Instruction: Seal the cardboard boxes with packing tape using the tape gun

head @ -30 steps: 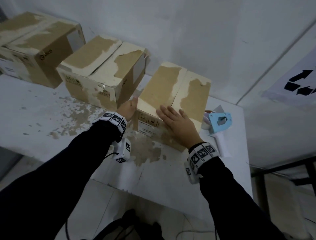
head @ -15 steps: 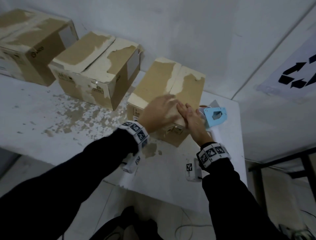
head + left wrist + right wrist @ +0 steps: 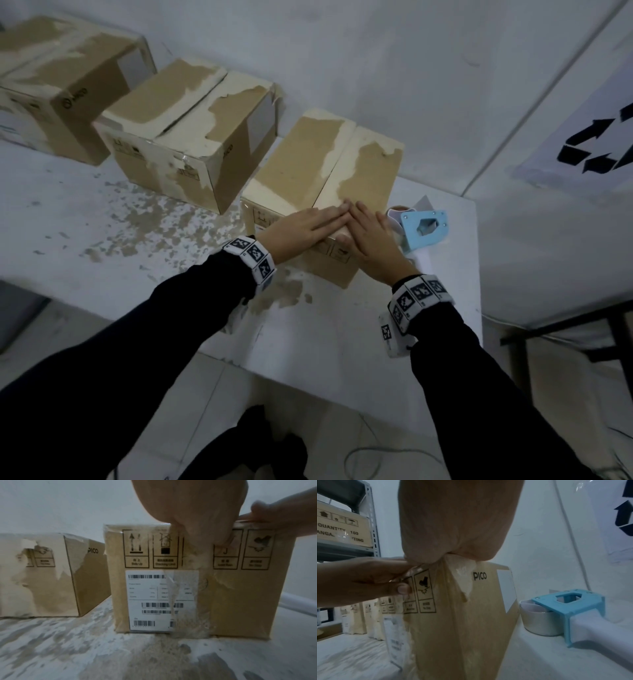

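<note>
The nearest cardboard box (image 3: 308,164) stands on the white table (image 3: 85,219), its two top flaps closed along a centre seam. My left hand (image 3: 308,224) and right hand (image 3: 371,236) lie flat on the near edge of its top, fingertips meeting over the seam. In the left wrist view my left hand's (image 3: 197,513) thumb hangs over the box's labelled front (image 3: 248,595). The right wrist view shows my right hand's (image 3: 457,520) palm on the box's (image 3: 479,622) top corner. A blue tape gun (image 3: 424,226) with a white handle lies just right of the box.
Two more worn cardboard boxes, the middle one (image 3: 191,137) and the far one (image 3: 65,85), stand in a row to the left along the white wall. The table's right edge runs close past the tape gun (image 3: 565,612). A metal shelf with cartons (image 3: 342,524) stands farther left.
My left hand left the box's left side and came onto its top front edge beside my right hand. My right hand slid slightly right along that edge.
</note>
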